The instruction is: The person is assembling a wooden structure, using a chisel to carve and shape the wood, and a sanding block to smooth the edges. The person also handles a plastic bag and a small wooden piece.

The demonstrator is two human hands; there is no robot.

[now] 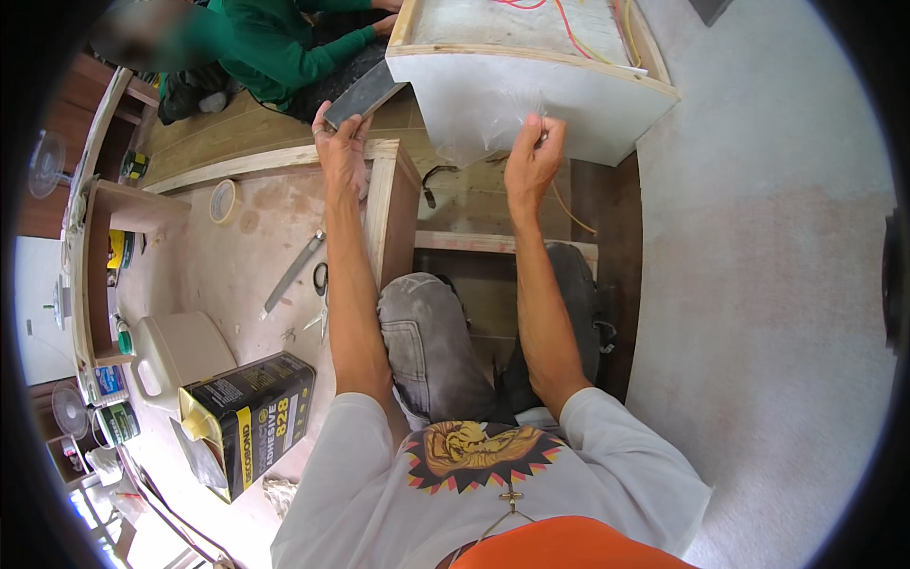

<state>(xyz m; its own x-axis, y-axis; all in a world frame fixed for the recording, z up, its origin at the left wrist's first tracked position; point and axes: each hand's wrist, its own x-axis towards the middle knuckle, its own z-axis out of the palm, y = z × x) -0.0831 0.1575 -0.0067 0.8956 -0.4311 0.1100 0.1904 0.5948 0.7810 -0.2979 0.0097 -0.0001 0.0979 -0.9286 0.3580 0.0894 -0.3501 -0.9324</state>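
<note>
My left hand (343, 142) is closed on the near end of a dark grey flat strip (365, 94), which slants up and right toward the corner of a white-faced box. In my right hand (536, 156), thumb and fingers pinch a crumpled piece of clear plastic film (479, 133). The film hangs in front of the white side of the wooden box (578, 109); whether it still sticks to that side I cannot tell. A plywood frame edge (393, 175) runs just below my left hand.
On the left surface lie a tape roll (225, 202), a metal file (294, 272), scissors (320, 284), a black-and-yellow tin (251, 417) and a pale jug (180, 356). A co-worker in a green sleeve (294, 62) sits beyond. Wires (569, 28) lie in the box; a pale wall stands right.
</note>
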